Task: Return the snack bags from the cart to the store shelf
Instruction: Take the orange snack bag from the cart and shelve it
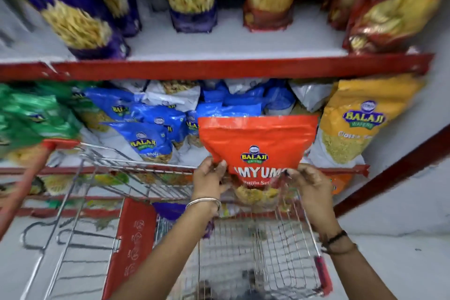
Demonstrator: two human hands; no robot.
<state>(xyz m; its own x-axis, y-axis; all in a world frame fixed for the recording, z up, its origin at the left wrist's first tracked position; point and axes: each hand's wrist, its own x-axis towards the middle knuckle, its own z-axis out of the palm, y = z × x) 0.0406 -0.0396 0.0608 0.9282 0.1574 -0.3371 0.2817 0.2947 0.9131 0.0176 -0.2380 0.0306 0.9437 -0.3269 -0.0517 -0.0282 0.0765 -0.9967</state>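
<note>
1. At the far left of the middle shelf, green snack bags (pixel 36 114) are leaning together, with blue Balaji bags (pixel 148 139) crowding just beside them.
2. Below, a wire shopping cart (pixel 255 251) with a red child-seat flap (pixel 132 246) is standing against the shelving.
3. The left hand (pixel 210 179), a silver bangle (pixel 203 202) on its wrist, is pinching the lower left edge of an orange Balaji bag (pixel 258 139).
4. That bag is being held upright above the cart, in front of the middle shelf's red edge (pixel 341 169).
5. The right hand (pixel 314 192) is gripping the bag's lower right corner.
6. Farther right, a yellow Balaji bag (pixel 353 124) is standing on the shelf.
</note>
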